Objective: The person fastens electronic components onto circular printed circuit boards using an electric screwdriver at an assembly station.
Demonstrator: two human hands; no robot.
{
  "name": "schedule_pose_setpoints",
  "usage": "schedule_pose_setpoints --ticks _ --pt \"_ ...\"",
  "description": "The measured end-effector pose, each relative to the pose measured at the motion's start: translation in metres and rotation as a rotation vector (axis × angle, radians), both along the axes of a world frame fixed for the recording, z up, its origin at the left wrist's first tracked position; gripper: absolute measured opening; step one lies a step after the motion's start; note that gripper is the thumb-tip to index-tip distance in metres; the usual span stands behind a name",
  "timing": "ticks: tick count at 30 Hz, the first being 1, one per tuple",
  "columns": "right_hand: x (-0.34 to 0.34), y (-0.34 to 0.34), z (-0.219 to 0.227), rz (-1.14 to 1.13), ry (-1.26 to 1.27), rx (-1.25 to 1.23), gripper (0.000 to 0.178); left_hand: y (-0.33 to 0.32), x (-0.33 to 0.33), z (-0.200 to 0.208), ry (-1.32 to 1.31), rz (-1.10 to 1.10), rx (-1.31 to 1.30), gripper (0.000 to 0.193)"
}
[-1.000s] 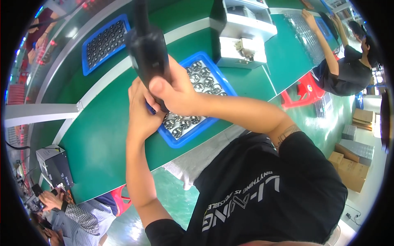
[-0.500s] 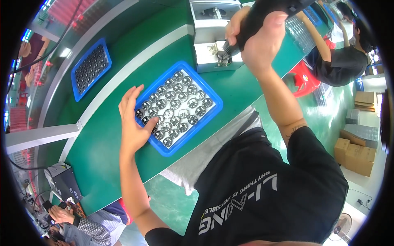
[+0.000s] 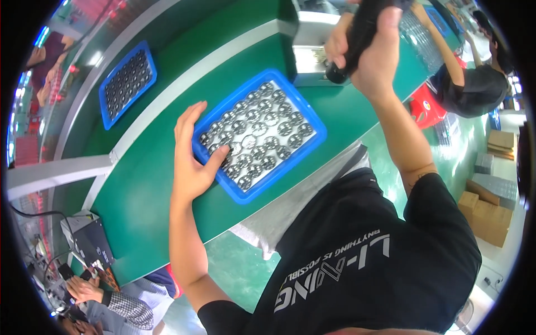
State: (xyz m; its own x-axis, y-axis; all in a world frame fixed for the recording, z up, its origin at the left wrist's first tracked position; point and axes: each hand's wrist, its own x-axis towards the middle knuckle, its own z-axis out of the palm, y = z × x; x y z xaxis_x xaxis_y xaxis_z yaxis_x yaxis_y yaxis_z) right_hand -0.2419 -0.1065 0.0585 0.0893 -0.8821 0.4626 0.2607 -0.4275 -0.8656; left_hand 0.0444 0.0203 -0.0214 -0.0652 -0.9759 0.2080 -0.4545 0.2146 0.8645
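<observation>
A blue tray (image 3: 312, 142) on the green bench holds rows of small round black-and-silver parts (image 3: 259, 129). My left hand (image 3: 192, 162) grips its left corner, the fingers along the outer rim and the thumb reaching inside over the nearest parts. My right hand (image 3: 377, 64) is wrapped round a thick black electric screwdriver (image 3: 363, 34), raised beyond the tray's far right corner. The tool's lower end points down beside a light-coloured box-shaped machine (image 3: 312, 58), which looks like a screw feeder. Its tip cannot be made out.
A second blue tray (image 3: 149, 84) of similar parts lies beyond the pale rail (image 3: 223, 58). At the lower left are a dark box-shaped device (image 3: 89, 237) and a co-worker's hands (image 3: 84, 290). Another person (image 3: 469, 92) sits at the right, near a red stool (image 3: 427, 107) and cardboard boxes (image 3: 486, 220).
The whole view has shifted, so tray and bench appear further right and higher. The screwdriver's lower end has come away slightly from the machine's opening. My left hand stays at the tray corner.
</observation>
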Motion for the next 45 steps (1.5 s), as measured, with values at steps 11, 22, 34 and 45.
schedule_pose_setpoints --ticks 11,22,34,45 --pt "0.128 0.072 -0.031 0.408 -0.02 0.035 0.094 0.01 0.019 0.002 -0.018 -0.084 0.061 0.091" --pt "0.144 0.077 -0.051 0.492 0.021 0.024 0.091 0.014 0.018 -0.006 -0.037 -0.04 0.026 0.094" --pt "0.158 0.08 -0.057 0.537 -0.025 -0.01 0.076 0.015 0.021 -0.013 -0.013 -0.039 0.054 0.09" --pt "0.159 0.073 -0.058 0.625 -0.148 0.063 0.065 0.014 0.017 -0.017 0.117 0.018 0.18 0.078"
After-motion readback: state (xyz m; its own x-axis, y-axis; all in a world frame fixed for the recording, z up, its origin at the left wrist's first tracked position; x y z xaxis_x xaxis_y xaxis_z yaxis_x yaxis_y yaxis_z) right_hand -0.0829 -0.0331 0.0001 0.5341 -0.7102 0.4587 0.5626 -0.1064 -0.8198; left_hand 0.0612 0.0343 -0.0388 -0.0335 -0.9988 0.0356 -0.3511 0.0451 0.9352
